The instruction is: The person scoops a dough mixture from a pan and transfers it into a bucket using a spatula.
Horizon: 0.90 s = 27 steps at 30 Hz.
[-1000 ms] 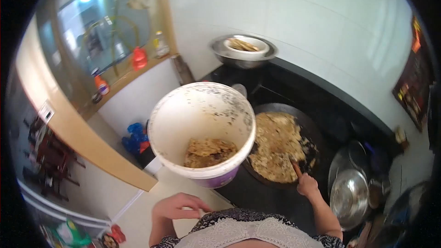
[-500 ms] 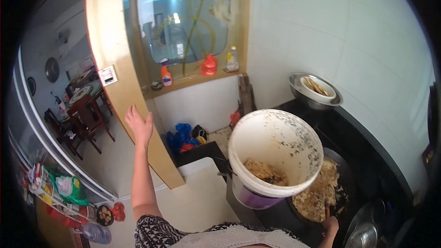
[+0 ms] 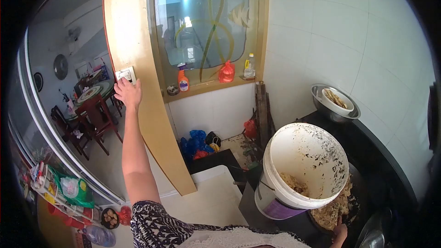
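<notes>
On the pale door post, toward its left edge: wall switch (image 3: 125,74), left hand (image 3: 128,93) raised to it, fingers bent and slightly spread over the plate's lower edge. Right hand (image 3: 339,235), toward the black counter's front edge: fingers closed around a wooden handle (image 3: 340,220) set against lumpy food (image 3: 327,217) in a dark wok (image 3: 357,187). White bucket (image 3: 272,193) by the counter's left edge, similar food inside, hides part of the wok. Steel basin (image 3: 339,118) at the back edge, white bowl (image 3: 347,107) within.
</notes>
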{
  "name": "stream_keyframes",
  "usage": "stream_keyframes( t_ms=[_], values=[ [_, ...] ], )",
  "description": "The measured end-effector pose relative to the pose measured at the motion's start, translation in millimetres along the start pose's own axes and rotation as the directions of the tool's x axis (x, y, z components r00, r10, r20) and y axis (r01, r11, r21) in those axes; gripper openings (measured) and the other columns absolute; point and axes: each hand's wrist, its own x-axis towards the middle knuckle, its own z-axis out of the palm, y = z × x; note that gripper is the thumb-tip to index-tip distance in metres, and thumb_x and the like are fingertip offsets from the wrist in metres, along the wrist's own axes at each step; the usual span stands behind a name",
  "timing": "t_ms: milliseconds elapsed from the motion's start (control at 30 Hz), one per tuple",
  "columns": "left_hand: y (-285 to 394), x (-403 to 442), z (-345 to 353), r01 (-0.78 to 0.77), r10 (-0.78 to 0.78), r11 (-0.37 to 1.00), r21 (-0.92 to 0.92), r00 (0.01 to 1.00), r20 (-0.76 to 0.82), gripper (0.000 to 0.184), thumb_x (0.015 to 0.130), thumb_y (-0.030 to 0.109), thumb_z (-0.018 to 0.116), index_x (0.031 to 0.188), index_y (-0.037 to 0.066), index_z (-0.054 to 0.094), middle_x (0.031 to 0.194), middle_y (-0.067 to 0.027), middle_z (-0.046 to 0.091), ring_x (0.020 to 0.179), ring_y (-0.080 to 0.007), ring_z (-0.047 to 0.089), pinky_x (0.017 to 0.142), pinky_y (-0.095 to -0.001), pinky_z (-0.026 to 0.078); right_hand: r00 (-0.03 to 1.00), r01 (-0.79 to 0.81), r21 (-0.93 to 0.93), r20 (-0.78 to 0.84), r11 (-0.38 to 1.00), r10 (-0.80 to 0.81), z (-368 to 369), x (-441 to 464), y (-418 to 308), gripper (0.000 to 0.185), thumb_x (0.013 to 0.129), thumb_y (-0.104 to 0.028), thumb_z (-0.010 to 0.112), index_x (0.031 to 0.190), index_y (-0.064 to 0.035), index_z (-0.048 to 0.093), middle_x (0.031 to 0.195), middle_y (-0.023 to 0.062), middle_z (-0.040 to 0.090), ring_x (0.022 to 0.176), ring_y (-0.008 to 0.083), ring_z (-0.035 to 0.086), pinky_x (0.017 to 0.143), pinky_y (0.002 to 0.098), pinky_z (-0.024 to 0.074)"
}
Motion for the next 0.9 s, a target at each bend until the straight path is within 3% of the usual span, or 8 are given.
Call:
stream_keyframes(
  t_ms=[200, 367, 567, 667, 700, 767, 833, 900],
  values=[
    [-13.3, 30.9, 32.1, 0.106, -0.107, 0.994, 0.012, 0.978, 0.178, 0.069, 0.084, 0.051, 0.040, 0.130, 0.001, 0.034, 0.141, -0.0093, 0.027, 0.132, -0.0360, 0.010, 0.098, -0.0658, 0.007, 0.993, 0.042, 0.167, -0.113, 0.985, -0.023, 28.0, 17.8, 15.7, 0.051, 0.089, -0.011, 0.034, 0.137, -0.0267, 0.026, 0.082, 0.0210, 0.060, 0.066, 0.0337, 0.062, 0.059, 0.0429, 0.0493],
    [-2.1, 33.7, 21.3, 0.151, -0.159, 0.987, 0.051, 0.962, 0.224, 0.076, 0.082, 0.056, 0.038, 0.134, 0.001, 0.031, 0.143, -0.0082, 0.024, 0.134, -0.0351, 0.005, 0.099, -0.0649, 0.003, 0.966, -0.233, 0.454, 0.008, 0.860, 0.258, -10.2, -34.6, -20.7, 0.024, 0.083, -0.010, 0.046, 0.093, 0.0095, 0.054, 0.076, 0.0228, 0.062, 0.059, 0.0342, 0.063, 0.045, 0.0409, 0.0491],
    [-0.4, 32.2, 12.7, 0.187, -0.190, 0.982, 0.033, 0.956, 0.223, 0.083, 0.080, 0.059, 0.040, 0.135, -0.002, 0.026, 0.144, -0.0086, 0.022, 0.133, -0.0367, 0.006, 0.100, -0.0635, 0.002, 0.969, -0.185, 0.491, -0.053, 0.851, 0.241, -9.8, -22.6, -13.2, 0.015, 0.079, -0.002, 0.045, 0.086, 0.0092, 0.053, 0.061, 0.0216, 0.057, 0.049, 0.0328, 0.059, 0.038, 0.0409, 0.0459],
    [11.8, 13.6, 10.6, 0.296, -0.288, 0.948, -0.118, 0.954, 0.080, 0.069, 0.079, 0.051, 0.045, 0.122, -0.002, 0.047, 0.136, -0.0174, 0.033, 0.128, -0.0361, 0.021, 0.102, -0.0541, 0.016, 0.973, -0.139, 0.565, -0.076, 0.813, 0.219, -3.0, -9.0, -9.0, 0.011, 0.077, 0.002, 0.046, 0.082, 0.0094, 0.052, 0.054, 0.0202, 0.053, 0.044, 0.0311, 0.057, 0.034, 0.0414, 0.0424],
    [-2.7, 11.0, 25.6, 0.097, -0.111, 0.984, -0.151, 0.990, -0.091, 0.053, 0.080, 0.038, 0.052, 0.113, -0.003, 0.054, 0.128, -0.0210, 0.041, 0.119, -0.0334, 0.036, 0.099, -0.0425, 0.027, 0.972, -0.099, 0.620, -0.107, 0.778, 0.209, 5.9, -0.8, -1.1, 0.010, 0.076, 0.002, 0.046, 0.081, 0.0090, 0.052, 0.054, 0.0190, 0.053, 0.043, 0.0300, 0.057, 0.033, 0.0410, 0.0411],
    [40.5, -41.3, -16.3, -0.081, -0.073, 0.818, -0.570, 0.968, -0.242, 0.041, 0.081, 0.023, 0.054, 0.113, -0.003, 0.054, 0.123, -0.0204, 0.045, 0.111, -0.0314, 0.045, 0.096, -0.0357, 0.033, 0.979, -0.034, 0.690, -0.122, 0.723, 0.163, 36.8, 30.8, 18.4, 0.014, 0.074, 0.002, 0.046, 0.086, 0.0051, 0.050, 0.056, 0.0125, 0.049, 0.038, 0.0243, 0.050, 0.031, 0.0366, 0.0341],
    [83.6, -93.5, -63.0, -0.164, -0.093, 0.481, -0.861, 0.967, -0.236, 0.028, 0.084, 0.008, 0.049, 0.109, -0.003, 0.054, 0.119, -0.0155, 0.048, 0.108, -0.0234, 0.047, 0.096, -0.0337, 0.035, 0.976, 0.002, 0.905, -0.094, 0.426, 0.196, 2.4, -28.8, -16.6, 0.010, 0.075, -0.004, 0.050, 0.084, 0.0018, 0.050, 0.052, 0.0094, 0.048, 0.036, 0.0202, 0.048, 0.031, 0.0334, 0.0336],
    [121.1, -146.2, -124.2, -0.243, 0.037, 0.262, -0.934, 0.969, -0.242, 0.027, 0.083, 0.001, 0.044, 0.108, -0.007, 0.052, 0.118, -0.0158, 0.049, 0.108, -0.0264, 0.048, 0.097, -0.0349, 0.035, 0.979, -0.147, 0.864, 0.060, 0.481, 0.193, -13.8, -47.5, -20.6, 0.013, 0.079, -0.013, 0.052, 0.077, -0.0004, 0.049, 0.049, 0.0062, 0.047, 0.035, 0.0158, 0.045, 0.031, 0.0298, 0.0299]
  ],
)
